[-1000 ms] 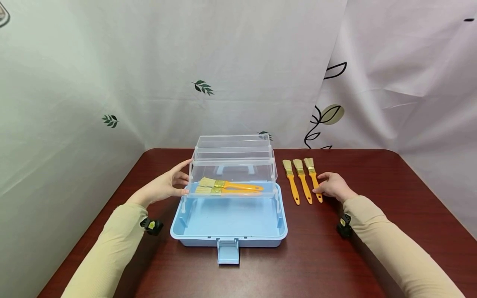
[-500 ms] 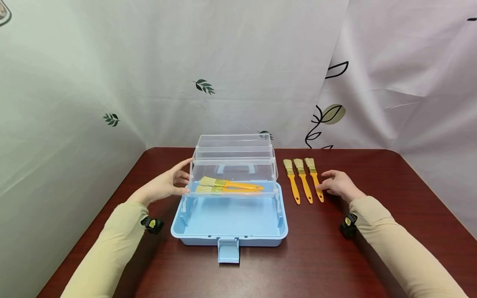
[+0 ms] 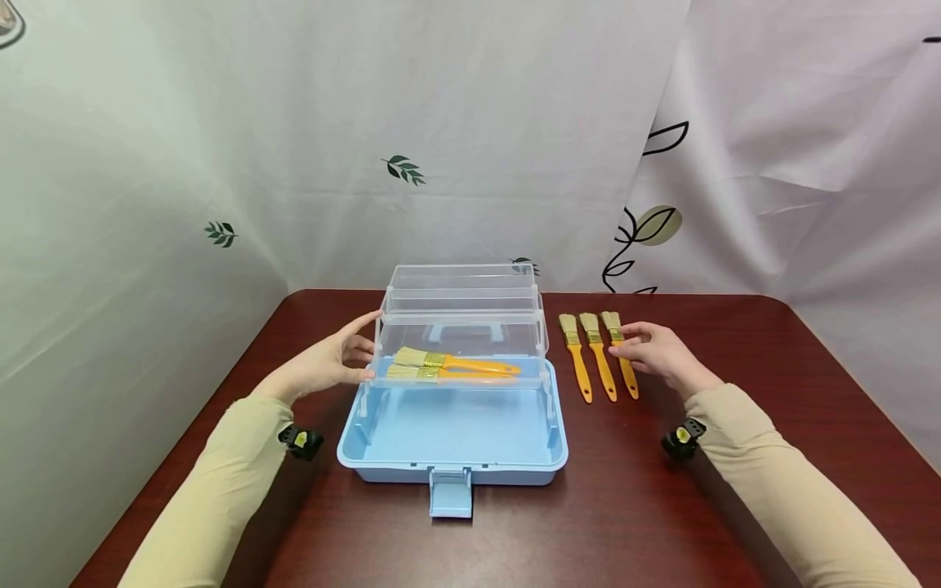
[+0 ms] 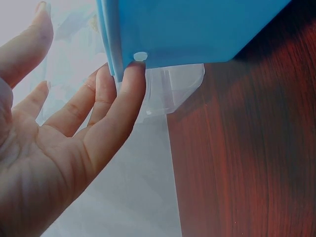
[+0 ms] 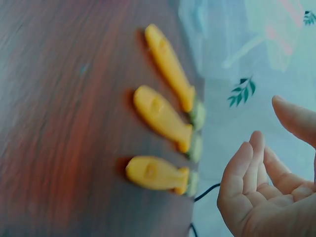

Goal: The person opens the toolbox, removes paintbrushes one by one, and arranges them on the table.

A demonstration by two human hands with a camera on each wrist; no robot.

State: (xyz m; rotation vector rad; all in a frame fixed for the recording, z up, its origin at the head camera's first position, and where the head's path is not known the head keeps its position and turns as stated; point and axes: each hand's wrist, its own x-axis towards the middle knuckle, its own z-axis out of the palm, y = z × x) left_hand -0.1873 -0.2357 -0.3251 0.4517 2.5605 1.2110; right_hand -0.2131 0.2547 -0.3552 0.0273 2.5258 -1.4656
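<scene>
In the head view, a light blue storage box (image 3: 470,472) stands with its clear stepped trays (image 3: 461,299) raised. Two paintbrushes (image 3: 470,365) with yellow handles and pale bristles lie in the lower tray. My left hand (image 3: 327,363) is at the left end of the trays, fingers spread, with the index fingertip and thumb right at their edge. To the right of the box, three more paintbrushes (image 3: 599,359) lie side by side on the table. My right hand (image 3: 657,351) hovers over the rightmost one, fingers loosely bent around nothing; in the right wrist view it is off the brush handles (image 5: 155,173).
A dark red-brown table (image 3: 588,506) carries everything. The box's front latch (image 3: 451,500) hangs down toward the near side. A pale cloth backdrop (image 3: 309,147) with leaf prints rises behind the table's far edge.
My right hand moved slightly right along the rightmost brush's handle, then away from me and left over its upper part. The left hand and box have stayed put.
</scene>
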